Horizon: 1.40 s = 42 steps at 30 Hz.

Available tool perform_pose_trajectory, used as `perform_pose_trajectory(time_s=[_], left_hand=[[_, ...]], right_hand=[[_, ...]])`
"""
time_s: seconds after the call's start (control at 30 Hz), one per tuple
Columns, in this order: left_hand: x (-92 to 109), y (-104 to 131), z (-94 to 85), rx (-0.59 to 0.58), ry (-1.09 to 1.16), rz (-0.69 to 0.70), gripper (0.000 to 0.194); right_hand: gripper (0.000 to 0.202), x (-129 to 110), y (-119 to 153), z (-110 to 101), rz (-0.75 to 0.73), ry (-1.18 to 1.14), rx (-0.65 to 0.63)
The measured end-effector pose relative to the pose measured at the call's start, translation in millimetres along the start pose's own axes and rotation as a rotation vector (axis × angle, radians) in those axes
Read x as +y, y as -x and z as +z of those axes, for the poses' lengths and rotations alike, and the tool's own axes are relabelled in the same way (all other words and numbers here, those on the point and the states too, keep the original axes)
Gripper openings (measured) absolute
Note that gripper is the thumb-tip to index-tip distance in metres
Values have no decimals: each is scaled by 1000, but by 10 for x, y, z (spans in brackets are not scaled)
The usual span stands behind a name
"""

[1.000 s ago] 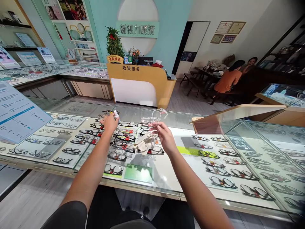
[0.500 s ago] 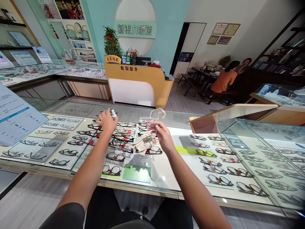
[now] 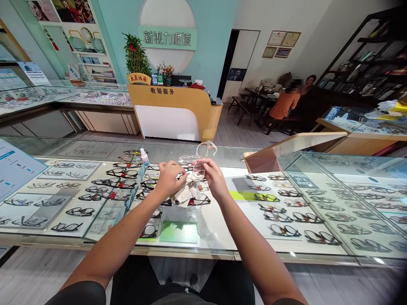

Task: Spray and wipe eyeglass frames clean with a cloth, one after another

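My right hand (image 3: 213,176) pinches a pair of clear-framed glasses (image 3: 206,149), held upright above the glass counter (image 3: 219,231). Just left of it is my left hand (image 3: 170,178), its fingers curled in; whether anything is between them is hidden. A beige cloth (image 3: 186,194) lies below and between the two hands. The small white spray bottle (image 3: 144,157) stands on the counter, left of my left hand and apart from it. Another clear frame (image 3: 187,159) is just behind the hands.
Rows of dark-framed glasses (image 3: 284,230) fill the display under the glass. A green card (image 3: 178,231) lies near the front edge. At the left is a printed sheet (image 3: 17,167); a wooden-edged panel (image 3: 295,142) rises at the right. A person in orange (image 3: 285,105) sits far back.
My left hand has let go of the spray bottle, which now stands on the counter, and has moved right towards the glasses in my right hand. The view has shifted a little right.
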<state>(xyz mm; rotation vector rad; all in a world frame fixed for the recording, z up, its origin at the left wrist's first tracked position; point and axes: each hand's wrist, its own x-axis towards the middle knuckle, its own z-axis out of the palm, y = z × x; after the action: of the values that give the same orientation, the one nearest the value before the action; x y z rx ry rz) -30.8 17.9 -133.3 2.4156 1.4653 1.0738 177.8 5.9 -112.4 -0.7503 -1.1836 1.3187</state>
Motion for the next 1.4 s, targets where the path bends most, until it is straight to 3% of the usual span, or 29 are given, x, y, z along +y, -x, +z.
perform_pose_trajectory(time_s=[0.3, 0.5, 1.0, 1.3, 1.4], left_hand=[[27, 30, 34, -274, -7, 190, 24], [57, 57, 41, -367, -52, 234, 24], [144, 68, 77, -375, -110, 223, 18], [-26, 46, 177, -190, -120, 75, 20], [-40, 30, 161, -178, -109, 74, 18]], right_hand=[[32, -15, -3, 12, 4, -40, 8], [31, -18, -6, 25, 0, -51, 10], [30, -22, -3, 27, -4, -55, 3], [28, -28, 12, 24, -6, -63, -5], [28, -32, 11, 19, -6, -60, -2]])
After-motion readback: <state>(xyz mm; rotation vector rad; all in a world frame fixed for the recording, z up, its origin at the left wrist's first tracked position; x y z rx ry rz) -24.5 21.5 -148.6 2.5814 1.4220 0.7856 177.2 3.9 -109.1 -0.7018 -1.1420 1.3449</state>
